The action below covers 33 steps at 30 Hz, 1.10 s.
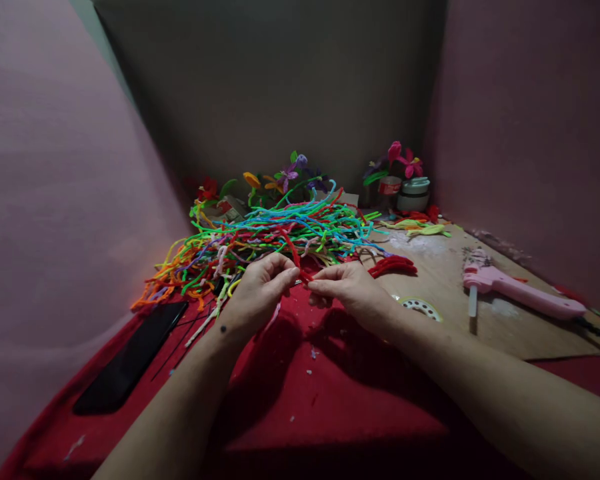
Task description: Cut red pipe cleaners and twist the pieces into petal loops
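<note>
Pinches a slender, fuzzy red craft stem [296, 257] in a closed fingertip grip with both left hand [261, 285] and right hand [351, 287], over a table covered in red cloth [325, 407], before a tangled heap of multicoloured fuzzy stems [280, 227]. Has, just beyond the right hand, a small bundle of curved, fuzzy red pieces [394, 266], and farther right, a pink plastic glue gun [523, 291]. Shows a flat black rectangular phone [133, 360] at left.
</note>
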{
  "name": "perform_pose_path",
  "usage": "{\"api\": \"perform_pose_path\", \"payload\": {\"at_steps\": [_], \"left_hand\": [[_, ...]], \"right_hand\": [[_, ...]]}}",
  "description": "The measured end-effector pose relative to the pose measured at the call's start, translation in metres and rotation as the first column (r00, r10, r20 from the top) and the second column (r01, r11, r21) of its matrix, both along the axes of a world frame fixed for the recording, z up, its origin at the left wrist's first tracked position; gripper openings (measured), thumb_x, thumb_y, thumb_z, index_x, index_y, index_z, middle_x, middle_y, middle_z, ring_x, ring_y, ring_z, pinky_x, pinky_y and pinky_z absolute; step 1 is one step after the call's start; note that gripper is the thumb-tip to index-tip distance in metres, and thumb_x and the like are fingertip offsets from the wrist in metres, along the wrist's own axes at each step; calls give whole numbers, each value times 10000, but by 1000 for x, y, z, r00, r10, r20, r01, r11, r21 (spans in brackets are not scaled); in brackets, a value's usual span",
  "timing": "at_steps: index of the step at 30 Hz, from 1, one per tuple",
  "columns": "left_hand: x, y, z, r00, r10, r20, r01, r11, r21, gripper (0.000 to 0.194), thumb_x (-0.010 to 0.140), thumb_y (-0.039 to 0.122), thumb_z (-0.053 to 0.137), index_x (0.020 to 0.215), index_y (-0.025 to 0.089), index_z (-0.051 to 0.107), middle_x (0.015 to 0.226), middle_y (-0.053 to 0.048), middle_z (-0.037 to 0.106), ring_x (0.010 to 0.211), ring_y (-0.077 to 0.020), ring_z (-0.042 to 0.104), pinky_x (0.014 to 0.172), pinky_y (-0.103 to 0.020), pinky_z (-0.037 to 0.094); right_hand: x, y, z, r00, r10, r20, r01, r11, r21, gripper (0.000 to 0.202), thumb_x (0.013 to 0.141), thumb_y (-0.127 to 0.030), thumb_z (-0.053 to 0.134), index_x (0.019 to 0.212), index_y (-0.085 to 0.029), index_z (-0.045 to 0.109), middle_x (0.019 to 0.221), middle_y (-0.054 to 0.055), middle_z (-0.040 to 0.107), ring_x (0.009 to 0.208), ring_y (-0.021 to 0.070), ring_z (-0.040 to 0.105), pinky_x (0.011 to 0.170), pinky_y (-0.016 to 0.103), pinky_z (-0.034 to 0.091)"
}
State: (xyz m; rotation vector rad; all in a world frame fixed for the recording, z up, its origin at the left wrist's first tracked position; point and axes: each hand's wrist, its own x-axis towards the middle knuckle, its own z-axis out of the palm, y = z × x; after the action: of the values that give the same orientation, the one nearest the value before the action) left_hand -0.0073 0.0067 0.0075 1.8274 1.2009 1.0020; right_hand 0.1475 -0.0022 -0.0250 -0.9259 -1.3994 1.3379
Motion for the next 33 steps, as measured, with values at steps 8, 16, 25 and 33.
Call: {"api": "perform_pose_path", "payload": {"at_steps": [8,16,25,33], "left_hand": [[0,3,-5,939,89,-333,40,931,363,137,772,277,523,769,168,605,740,-19,606,698,-137,523,664,-241,379],[-6,4,-4,851,60,-521,172,906,386,128,788,224,470,699,178,549,702,-13,545,679,-140,494,639,-242,366],[0,-1,1,921,-42,-387,141,963,231,210,777,309,464,668,150,548,629,16,504,626,-116,443,606,-233,350],[0,-2,0,982,-114,-148,108,993,-51,220,717,334,528,609,143,536,495,56,400,449,-63,306,446,-204,261]], "right_hand": [[-1,3,-7,996,-58,66,59,998,-14,163,681,-230,588,545,-142,585,490,1,569,450,82,462,512,238,380],[4,-4,-3,753,-625,206,200,516,833,344,790,-303,540,1095,-159,609,899,93,595,868,200,485,806,355,377],[4,-1,-2,729,-458,508,1,744,668,231,784,-225,550,599,-140,657,560,22,526,636,132,414,637,287,321],[7,-1,3,960,72,269,-95,993,74,190,684,-271,592,555,-132,600,478,-27,500,441,69,389,465,233,284]]}}
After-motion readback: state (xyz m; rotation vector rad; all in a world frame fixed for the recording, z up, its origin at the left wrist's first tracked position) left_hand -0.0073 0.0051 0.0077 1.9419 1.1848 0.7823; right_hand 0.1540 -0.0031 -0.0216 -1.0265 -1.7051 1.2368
